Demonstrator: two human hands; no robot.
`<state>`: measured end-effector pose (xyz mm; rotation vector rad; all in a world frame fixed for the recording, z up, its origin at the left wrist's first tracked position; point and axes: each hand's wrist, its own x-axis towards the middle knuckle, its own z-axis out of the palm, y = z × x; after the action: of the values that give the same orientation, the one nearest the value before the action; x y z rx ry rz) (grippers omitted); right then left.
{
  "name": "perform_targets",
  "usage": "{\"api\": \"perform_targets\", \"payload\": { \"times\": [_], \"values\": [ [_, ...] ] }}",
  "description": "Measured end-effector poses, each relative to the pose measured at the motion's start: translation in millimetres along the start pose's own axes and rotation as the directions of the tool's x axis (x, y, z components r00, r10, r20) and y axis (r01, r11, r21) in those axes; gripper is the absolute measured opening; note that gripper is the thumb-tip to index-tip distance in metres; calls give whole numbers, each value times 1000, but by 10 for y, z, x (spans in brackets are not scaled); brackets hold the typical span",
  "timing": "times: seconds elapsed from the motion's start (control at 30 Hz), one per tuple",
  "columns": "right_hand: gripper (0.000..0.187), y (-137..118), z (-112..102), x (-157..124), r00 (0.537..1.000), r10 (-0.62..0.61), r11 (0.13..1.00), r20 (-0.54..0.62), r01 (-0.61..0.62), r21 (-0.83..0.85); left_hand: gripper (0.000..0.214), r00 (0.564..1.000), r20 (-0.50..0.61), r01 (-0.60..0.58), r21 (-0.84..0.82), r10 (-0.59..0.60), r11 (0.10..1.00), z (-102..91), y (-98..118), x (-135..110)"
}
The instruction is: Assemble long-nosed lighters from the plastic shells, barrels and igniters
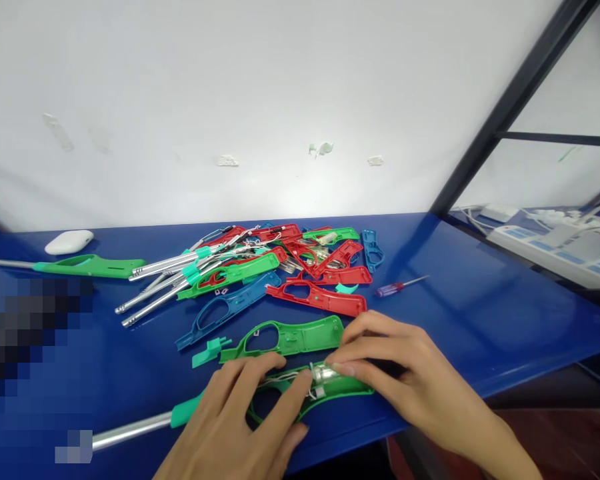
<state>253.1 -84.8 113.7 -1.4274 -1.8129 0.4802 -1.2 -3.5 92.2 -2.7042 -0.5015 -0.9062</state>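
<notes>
A green lighter body half [325, 387] with white wires and a silver part inside lies at the near edge of the blue table [480, 300]; a metal tube [130, 430] sticks out to its left. My left hand [240, 427] rests on its handle loop, fingers pressing the wires. My right hand [405, 377] pinches the silver part at the shell's right end. A second empty green shell half [290, 337] lies just behind.
A pile of red, green and blue shell halves [310, 267] and metal tubes [165, 287] fills the table's middle. A small red-handled screwdriver [397, 287] lies to the right, a whole green lighter [87, 265] and a white oval object [69, 241] at the far left. A black frame post [505, 113] rises at right.
</notes>
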Motion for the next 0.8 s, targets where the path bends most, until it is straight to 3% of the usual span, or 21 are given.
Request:
{"api": "perform_targets", "payload": {
  "times": [0.13,0.27,0.37,0.8],
  "values": [
    [20,2,-15,-10,998,-48,998,26,49,-42,39,999,27,-24,19,23,1000,-5,-8,17],
    [31,-25,-36,-43,986,-127,970,107,145,-193,39,998,52,-28,25,26,999,6,-22,-6],
    [30,-55,-45,-68,979,-126,947,159,166,-276,37,998,65,-21,6,21,1000,13,-28,-28],
    [37,7,-34,-46,986,-142,975,85,155,-162,34,1000,9,-15,-18,15,1000,20,-17,-3]
  ]
}}
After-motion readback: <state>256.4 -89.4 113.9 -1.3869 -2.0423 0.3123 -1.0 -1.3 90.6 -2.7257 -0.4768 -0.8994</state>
